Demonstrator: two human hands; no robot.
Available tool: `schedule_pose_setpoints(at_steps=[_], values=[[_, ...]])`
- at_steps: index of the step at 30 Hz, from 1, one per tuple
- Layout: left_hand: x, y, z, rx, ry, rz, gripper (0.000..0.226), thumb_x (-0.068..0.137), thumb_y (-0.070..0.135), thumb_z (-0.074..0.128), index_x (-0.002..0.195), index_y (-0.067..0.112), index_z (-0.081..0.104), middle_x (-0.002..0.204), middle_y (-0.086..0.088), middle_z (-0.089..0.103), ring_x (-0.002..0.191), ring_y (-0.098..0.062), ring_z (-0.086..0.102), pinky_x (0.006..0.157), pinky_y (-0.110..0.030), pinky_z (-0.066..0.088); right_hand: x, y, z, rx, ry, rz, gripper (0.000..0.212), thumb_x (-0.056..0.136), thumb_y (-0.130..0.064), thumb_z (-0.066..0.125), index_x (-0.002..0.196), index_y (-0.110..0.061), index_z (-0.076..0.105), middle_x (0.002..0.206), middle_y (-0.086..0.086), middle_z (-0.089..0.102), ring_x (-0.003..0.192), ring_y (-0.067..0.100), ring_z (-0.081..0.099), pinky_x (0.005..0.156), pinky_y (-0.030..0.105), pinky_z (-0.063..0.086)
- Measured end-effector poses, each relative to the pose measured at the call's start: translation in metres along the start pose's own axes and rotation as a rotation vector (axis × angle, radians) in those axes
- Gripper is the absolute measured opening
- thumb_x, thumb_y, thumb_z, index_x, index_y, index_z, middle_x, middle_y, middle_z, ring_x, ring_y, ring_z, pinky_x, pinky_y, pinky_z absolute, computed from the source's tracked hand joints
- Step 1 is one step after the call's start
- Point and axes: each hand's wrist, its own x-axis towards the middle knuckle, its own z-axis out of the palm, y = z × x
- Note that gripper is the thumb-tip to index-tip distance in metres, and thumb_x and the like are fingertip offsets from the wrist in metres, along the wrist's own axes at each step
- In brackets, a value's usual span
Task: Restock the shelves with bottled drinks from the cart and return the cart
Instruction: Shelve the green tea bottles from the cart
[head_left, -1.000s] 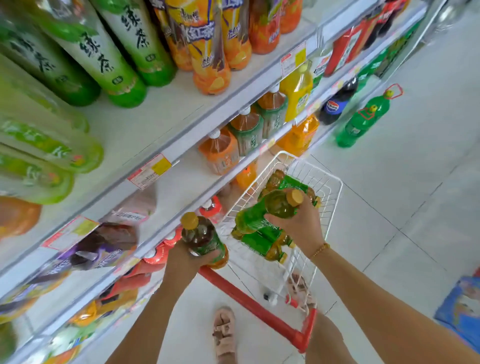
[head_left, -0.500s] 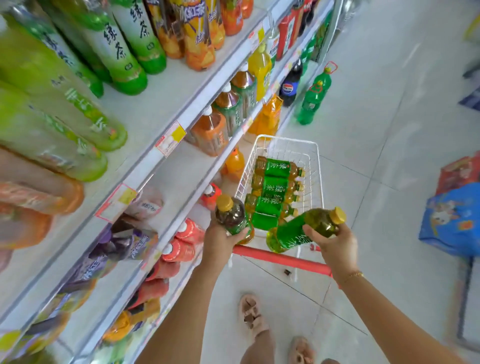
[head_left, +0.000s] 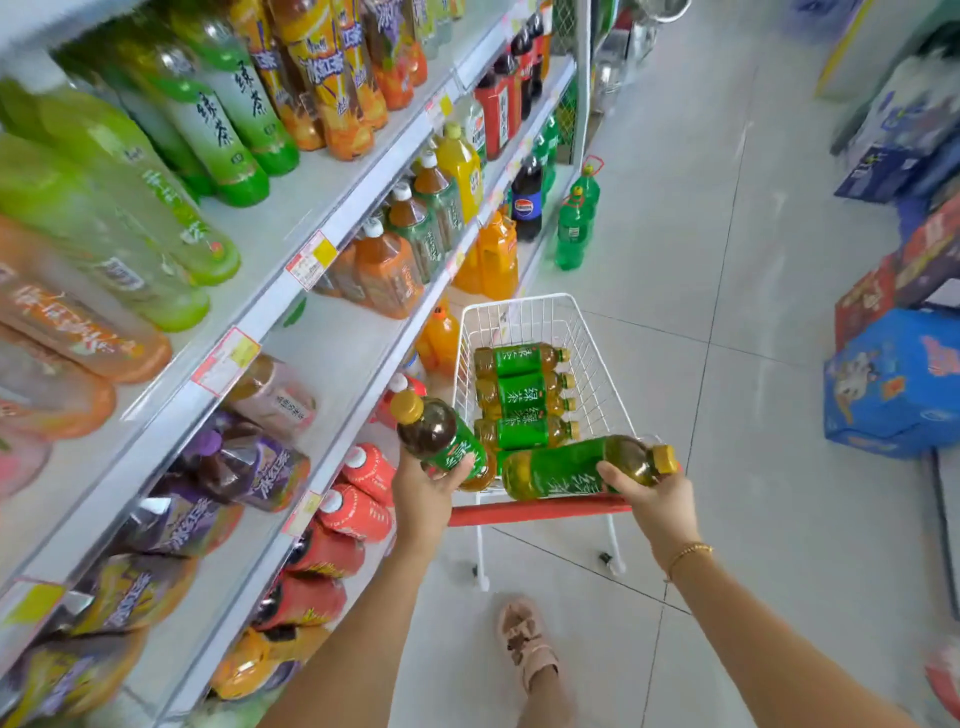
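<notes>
Two green-labelled tea bottles with yellow caps are lifted clear of the cart. The left bottle (head_left: 441, 441) is nearly upright, tilted a little with its cap toward the shelves, and the left hand (head_left: 423, 499) grips it from below, fingers (head_left: 460, 465) wrapped around the lower label. The right bottle (head_left: 587, 467) lies almost level just above the cart's red handle (head_left: 540, 510), cap pointing right; the right hand (head_left: 657, 501) clasps it near the neck, fingers closed over the top of the bottle. A thin gold bracelet (head_left: 688, 553) circles the right wrist.

Behind both hands stands the white wire cart (head_left: 597, 353), and in its basket several more bottles of the same tea (head_left: 522, 395) lie on their sides in a row, caps to the right. The cart rests on a pale tiled floor (head_left: 727, 291), close beside the white shelves (head_left: 332, 234) on the left. Those shelves carry large green, orange and purple drink bottles on several levels, with price tags (head_left: 311, 260) along the edges. Two green bottles with red handles (head_left: 574, 223) stand on the floor at the far end of the shelves. Blue and red cartons (head_left: 893, 379) are stacked at the right. One sandalled foot (head_left: 527, 642) shows below the cart.
</notes>
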Motion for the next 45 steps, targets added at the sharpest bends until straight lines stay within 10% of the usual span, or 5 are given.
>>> schedule_pose_setpoints(at_steps=[7,15,23,33,45], values=[[-0.052,-0.045,0.029,0.022,0.141,0.104,0.04,0.076,0.012,0.076,0.109,0.004,0.055,0.102,0.005,0.064,0.094,0.009,0.057,0.083,-0.003,0.04,0.03,0.008,-0.03,-0.104,-0.137,0.003,0.018,0.074,-0.026,0.078,0.074,-0.017,0.063,0.064,0.002,0.063,0.058,0.014,0.055,0.052,0.012,0.044],[-0.078,-0.064,0.043,0.024,0.149,0.126,0.056,0.074,0.024,0.077,0.121,0.007,0.053,0.113,-0.004,0.064,0.105,-0.013,0.059,0.09,-0.011,0.041,0.031,0.028,-0.081,-0.107,0.019,-0.079,0.019,0.071,-0.032,0.08,0.076,-0.022,0.066,0.081,0.011,0.07,0.075,0.027,0.065,0.076,0.04,0.053],[-0.083,-0.053,0.039,-0.008,0.187,0.101,0.058,0.066,0.017,0.084,0.115,0.01,0.054,0.103,0.006,0.062,0.091,0.007,0.053,0.076,0.006,0.032,0.016,0.055,-0.087,0.157,0.06,0.092,0.029,0.072,-0.025,0.077,0.095,-0.011,0.066,0.083,0.001,0.067,0.074,0.013,0.064,0.068,0.022,0.051],[-0.102,-0.083,-0.037,0.109,0.112,-0.018,0.054,0.057,0.036,0.088,0.101,0.013,0.065,0.098,-0.001,0.072,0.094,-0.016,0.065,0.089,-0.033,0.05,-0.09,0.081,-0.05,0.246,0.202,0.139,0.018,0.07,-0.024,0.081,0.078,-0.017,0.067,0.068,-0.005,0.068,0.062,0.002,0.063,0.059,0.013,0.049],[-0.21,-0.123,-0.173,0.125,0.037,-0.061,0.054,0.061,0.022,0.088,0.107,0.009,0.061,0.1,-0.002,0.067,0.096,-0.018,0.061,0.087,-0.026,0.042,-0.303,0.123,0.004,0.202,0.309,0.21,0.034,0.063,-0.028,0.085,0.087,-0.014,0.066,0.071,-0.003,0.062,0.069,0.014,0.057,0.063,0.024,0.046]])
